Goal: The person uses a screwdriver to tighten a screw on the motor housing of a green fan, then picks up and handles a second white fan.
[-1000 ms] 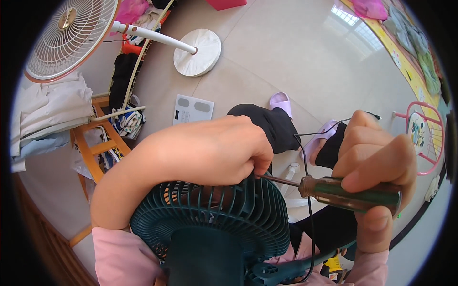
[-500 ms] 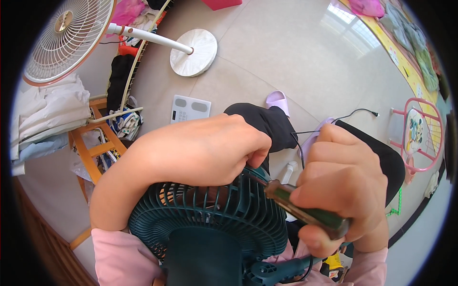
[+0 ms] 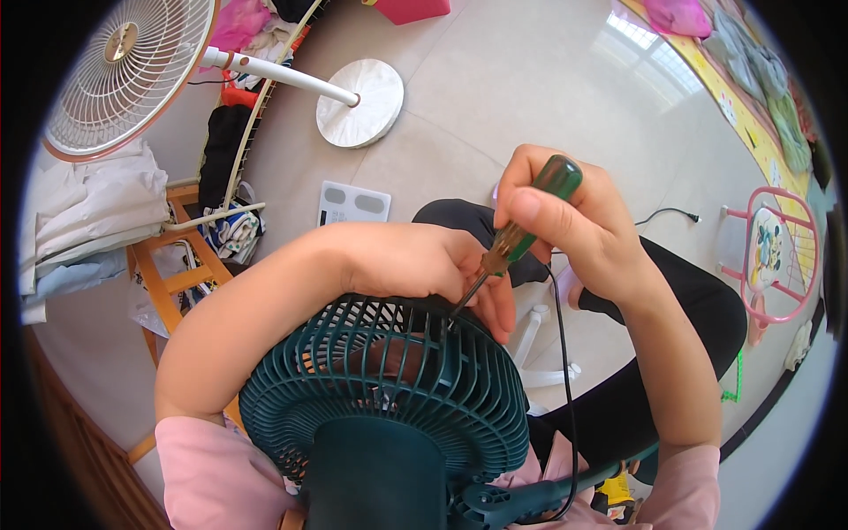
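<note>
A dark green fan [image 3: 380, 442], seen from its back, rests on my lap with its motor housing toward me. My left hand [image 3: 424, 263] grips the top edge of its grille, some fingers bent over the far side. In my right hand [image 3: 574, 225] is a screwdriver [image 3: 558, 179] with a green handle, held between thumb and fingers. Its shaft slants down past my left fingers, and the tip is at the grille's upper rim. Whether a screw sits under the tip I cannot tell. A black cord [image 3: 567, 389] runs up from the fan's stand.
A white standing fan [image 3: 340, 84] leans across the far left. Below it are a bathroom scale [image 3: 355, 201] and a wooden rack [image 3: 183, 278] by folded clothes [image 3: 84, 194]. A pink child's chair [image 3: 777, 247] stands right. The cord's plug [image 3: 693, 216] lies on the floor.
My right hand has swung up and away, so the screwdriver now points down at the rim instead of lying nearly level. My left fingers have opened out somewhat over the rim.
</note>
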Tool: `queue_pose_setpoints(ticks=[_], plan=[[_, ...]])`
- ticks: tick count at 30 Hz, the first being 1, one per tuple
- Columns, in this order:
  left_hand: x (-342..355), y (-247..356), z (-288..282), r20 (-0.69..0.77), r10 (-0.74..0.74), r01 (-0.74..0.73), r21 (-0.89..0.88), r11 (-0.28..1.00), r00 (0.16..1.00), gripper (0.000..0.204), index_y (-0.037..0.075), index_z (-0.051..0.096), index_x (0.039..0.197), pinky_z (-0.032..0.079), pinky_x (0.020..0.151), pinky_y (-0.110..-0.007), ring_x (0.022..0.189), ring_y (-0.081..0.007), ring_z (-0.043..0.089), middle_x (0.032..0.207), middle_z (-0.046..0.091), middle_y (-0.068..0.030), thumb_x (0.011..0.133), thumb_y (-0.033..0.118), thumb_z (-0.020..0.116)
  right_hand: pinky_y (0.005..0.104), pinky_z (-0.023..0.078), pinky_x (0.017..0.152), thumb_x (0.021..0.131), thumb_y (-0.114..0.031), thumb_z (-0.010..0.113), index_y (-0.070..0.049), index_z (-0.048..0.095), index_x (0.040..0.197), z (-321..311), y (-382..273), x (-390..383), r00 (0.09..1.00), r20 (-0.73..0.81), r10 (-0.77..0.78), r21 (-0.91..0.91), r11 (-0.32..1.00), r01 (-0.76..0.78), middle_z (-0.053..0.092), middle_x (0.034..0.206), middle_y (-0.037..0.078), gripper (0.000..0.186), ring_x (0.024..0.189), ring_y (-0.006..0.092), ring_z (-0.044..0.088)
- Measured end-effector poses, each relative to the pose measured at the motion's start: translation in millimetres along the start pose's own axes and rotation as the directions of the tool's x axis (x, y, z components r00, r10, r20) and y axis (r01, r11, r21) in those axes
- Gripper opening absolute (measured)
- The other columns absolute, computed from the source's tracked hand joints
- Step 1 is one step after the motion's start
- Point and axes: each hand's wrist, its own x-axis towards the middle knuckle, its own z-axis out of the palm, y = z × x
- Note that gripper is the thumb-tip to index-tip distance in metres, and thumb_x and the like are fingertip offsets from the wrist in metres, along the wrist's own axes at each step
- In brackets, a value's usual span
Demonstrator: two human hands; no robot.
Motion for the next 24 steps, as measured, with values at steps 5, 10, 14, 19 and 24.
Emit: queue_pose_setpoints(ticks=[5, 10, 14, 19, 24], plan=[[9.3, -19.1, -10.8, 0.003, -0.075, 0.072, -0.328, 0.942, 0.997, 0.035, -0.003, 0.062, 0.097, 0.047, 0.093, -0.032, 0.101, -0.0213, 0.064, 0.099, 0.067, -0.0137, 0.1, 0.029, 0.049, 0.0211, 0.036, 0.05, 0.096, -0.034, 0.053, -0.002, 0.059, 0.079, -6.6, 20.1, 10.8, 0.986, -0.094, 0.139, 0.102, 0.986, -0.129, 0.058, 0.066, 0.003, 0.037, 0.054, 0.0057, 0.047], [9.1, -15.2, -12.7, 0.054, -0.049, 0.061, -0.244, 0.968, 0.997, 0.039, -0.004, 0.062, 0.099, 0.046, 0.095, -0.033, 0.101, -0.0231, 0.065, 0.094, 0.068, -0.0145, 0.1, 0.032, 0.047, 0.0209, 0.037, 0.052, 0.097, -0.03, 0.052, -0.002, 0.058, 0.081, -5.2, 16.1, 2.7, 0.987, -0.063, 0.147, 0.113, 0.984, -0.14, 0.057, 0.067, 0.002, 0.032, 0.055, 0.0057, 0.048], [9.1, -21.1, -14.3, 0.017, -0.004, 0.008, -0.227, 0.974, 1.0, 0.039, -0.005, 0.063, 0.096, 0.047, 0.095, -0.033, 0.098, -0.0237, 0.066, 0.092, 0.068, -0.0144, 0.1, 0.03, 0.046, 0.0198, 0.041, 0.059, 0.097, -0.024, 0.051, -0.003, 0.056, 0.09, -5.2, 25.3, -12.4, 0.993, -0.083, 0.088, 0.168, 0.983, -0.073, 0.058, 0.077, 0.002, 0.023, 0.063, 0.0061, 0.051], [3.7, -14.0, -12.2, 0.009, 0.064, -0.062, -0.157, 0.986, 0.998, 0.033, -0.005, 0.063, 0.096, 0.05, 0.089, -0.031, 0.094, -0.022, 0.068, 0.089, 0.069, -0.0126, 0.098, 0.023, 0.046, 0.0211, 0.042, 0.064, 0.094, -0.023, 0.052, -0.003, 0.055, 0.092, -9.5, 31.8, -26.9, 0.994, -0.074, 0.074, 0.216, 0.975, -0.056, 0.056, 0.081, 0.002, 0.02, 0.07, 0.0071, 0.053], [3.9, -6.3, -8.9, -0.029, 0.003, -0.005, -0.061, 0.998, 1.0, 0.03, -0.004, 0.064, 0.093, 0.05, 0.087, -0.029, 0.091, -0.0201, 0.068, 0.089, 0.069, -0.0118, 0.097, 0.02, 0.047, 0.0246, 0.038, 0.07, 0.087, -0.02, 0.059, -0.002, 0.055, 0.092, -12.1, 14.6, -37.0, 1.0, -0.009, -0.005, 0.034, 0.999, 0.006, 0.053, 0.085, 0.003, 0.019, 0.079, 0.0099, 0.049]])
